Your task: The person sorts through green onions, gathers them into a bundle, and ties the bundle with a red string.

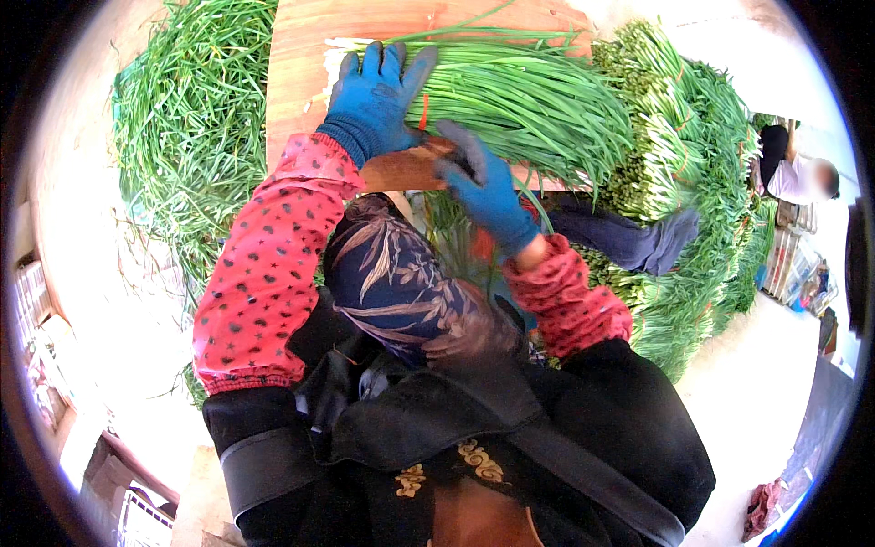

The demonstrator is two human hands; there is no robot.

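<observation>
A bunch of long green chives (524, 100) lies across the wooden table (314, 23), pale cut ends to the left and leafy tips to the right. An orange-red band (424, 111) shows at its near left part. My left hand (372, 102), in a blue glove, rests with spread fingers on the bunch near the pale ends. Just right of it, at the table's near edge, my right hand (488, 187) is gloved too. Its thumb and fingers are curved but apart, with nothing visible between them; part of the grip is blurred.
Loose greens (196, 100) are heaped left of the table. Banded bundles (674, 137) are stacked at the right, with a dark cloth (629, 237) against them. My patterned knee (387, 273) is below the table edge. Another person (802, 169) is at the far right, near crates (788, 260).
</observation>
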